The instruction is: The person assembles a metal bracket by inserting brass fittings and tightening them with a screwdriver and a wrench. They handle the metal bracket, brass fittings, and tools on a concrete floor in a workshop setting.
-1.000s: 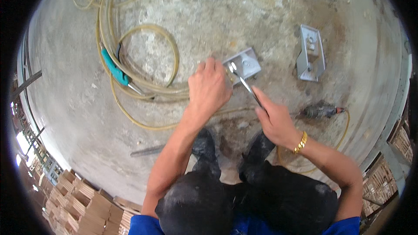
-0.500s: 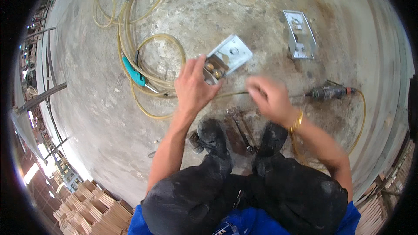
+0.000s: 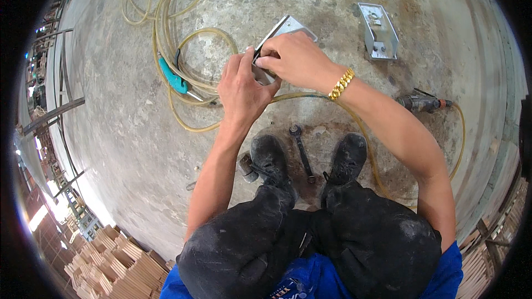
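Both hands hold a grey metal box (image 3: 288,26) just above the concrete floor (image 3: 127,111): the left hand (image 3: 242,88) grips its lower edge, the right hand (image 3: 296,58) covers its top. I cannot tell what is inside it. A wrench (image 3: 302,152) lies between the shoes

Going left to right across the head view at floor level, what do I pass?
Teal-handled tool on the yellow hose → left hand → right hand on the metal plate → metal bracket → power tool.

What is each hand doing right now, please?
Left hand: closed on the grey metal bracket, holding it off the floor.
Right hand: fingers pinched on the same bracket's edge; what they pinch is hidden.
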### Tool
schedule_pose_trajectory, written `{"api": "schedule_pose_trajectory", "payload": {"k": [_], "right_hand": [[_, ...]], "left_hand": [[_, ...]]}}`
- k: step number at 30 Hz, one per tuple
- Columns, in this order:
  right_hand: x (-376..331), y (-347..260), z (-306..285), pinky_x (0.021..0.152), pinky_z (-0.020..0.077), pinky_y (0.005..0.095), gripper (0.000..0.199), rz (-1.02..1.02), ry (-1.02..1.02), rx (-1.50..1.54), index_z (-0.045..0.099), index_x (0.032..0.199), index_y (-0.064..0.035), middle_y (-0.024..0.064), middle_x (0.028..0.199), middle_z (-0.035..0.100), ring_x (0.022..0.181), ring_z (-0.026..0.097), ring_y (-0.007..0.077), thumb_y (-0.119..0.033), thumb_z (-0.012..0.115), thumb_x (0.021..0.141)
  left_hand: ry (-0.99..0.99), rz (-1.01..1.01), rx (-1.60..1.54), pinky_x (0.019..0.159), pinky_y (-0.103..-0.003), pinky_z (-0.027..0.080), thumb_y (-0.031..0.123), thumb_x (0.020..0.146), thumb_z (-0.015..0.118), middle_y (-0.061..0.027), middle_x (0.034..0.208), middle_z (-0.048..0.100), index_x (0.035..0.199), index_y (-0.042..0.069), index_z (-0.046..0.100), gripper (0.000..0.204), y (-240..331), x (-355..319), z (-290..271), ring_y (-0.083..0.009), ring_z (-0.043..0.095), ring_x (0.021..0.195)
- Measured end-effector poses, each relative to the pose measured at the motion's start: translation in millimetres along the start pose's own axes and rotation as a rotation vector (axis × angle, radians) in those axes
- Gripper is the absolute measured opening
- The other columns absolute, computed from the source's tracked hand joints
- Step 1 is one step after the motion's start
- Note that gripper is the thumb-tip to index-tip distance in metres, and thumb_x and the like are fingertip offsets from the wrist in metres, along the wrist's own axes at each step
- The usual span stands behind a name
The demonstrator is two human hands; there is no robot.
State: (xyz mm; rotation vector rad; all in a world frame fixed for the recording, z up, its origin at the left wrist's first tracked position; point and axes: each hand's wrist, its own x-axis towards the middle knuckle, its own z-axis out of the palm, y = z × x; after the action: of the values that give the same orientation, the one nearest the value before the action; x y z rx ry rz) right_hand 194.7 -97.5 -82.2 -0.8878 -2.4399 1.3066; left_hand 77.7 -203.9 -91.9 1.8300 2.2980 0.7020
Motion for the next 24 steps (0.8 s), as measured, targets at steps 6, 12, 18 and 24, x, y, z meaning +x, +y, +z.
{"api": "schedule_pose_trajectory", "payload": {"k": [6, 12, 18, 24], "right_hand": [[-3, 3, -1, 0.07, 0.0496, 0.044, 0.018, -0.204, 0.089, 0.11, 0.066, 0.081, 0.0012, 0.0196, 0.076, 0.065, 0.073, 0.063, 0.0365, -0.016, 0.061, 0.08], [-10, -10, -7, 0.079, 0.0484, 0.0443, 0.017, 0.01, -0.024, -0.006, 0.063, 0.092, -0.0008, 0.0181, 0.085, 0.065, 0.088, 0.062, 0.036, -0.013, 0.06, 0.081], [-23, -9, -9, 0.076, 0.05, 0.0442, 0.019, -0.144, 0.127, 0.014, 0.061, 0.097, -0.0019, 0.018, 0.093, 0.064, 0.087, 0.063, 0.0356, -0.015, 0.058, 0.083], [-23, -15, -10, 0.075, 0.0512, 0.044, 0.022, -0.011, -0.061, -0.12, 0.061, 0.102, -0.0035, 0.0165, 0.095, 0.064, 0.086, 0.064, 0.0353, -0.015, 0.058, 0.084]], "left_hand": [[-0.052, 0.016, -0.021, 0.072, -0.039, 0.05, 0.016, 0.057, 0.081, -0.0125, 0.093, 0.059, 0.113, -0.002, 0.058, 0.063, 3, 1, -2, -0.0304, 0.06, 0.087], [-0.025, 0.018, -0.051, 0.072, -0.038, 0.049, 0.013, 0.054, 0.081, -0.0118, 0.094, 0.058, 0.113, 0.004, 0.059, 0.063, 9, 0, -8, -0.0293, 0.059, 0.086], [-0.034, -0.001, -0.084, 0.074, -0.039, 0.049, 0.015, 0.054, 0.082, -0.0121, 0.097, 0.059, 0.117, 0.001, 0.057, 0.069, 6, -4, -10, -0.0303, 0.059, 0.089], [-0.044, 0.031, -0.055, 0.073, -0.038, 0.051, 0.012, 0.055, 0.08, -0.0122, 0.1, 0.058, 0.116, -0.001, 0.057, 0.067, 10, -6, -12, -0.0296, 0.059, 0.091]]}}
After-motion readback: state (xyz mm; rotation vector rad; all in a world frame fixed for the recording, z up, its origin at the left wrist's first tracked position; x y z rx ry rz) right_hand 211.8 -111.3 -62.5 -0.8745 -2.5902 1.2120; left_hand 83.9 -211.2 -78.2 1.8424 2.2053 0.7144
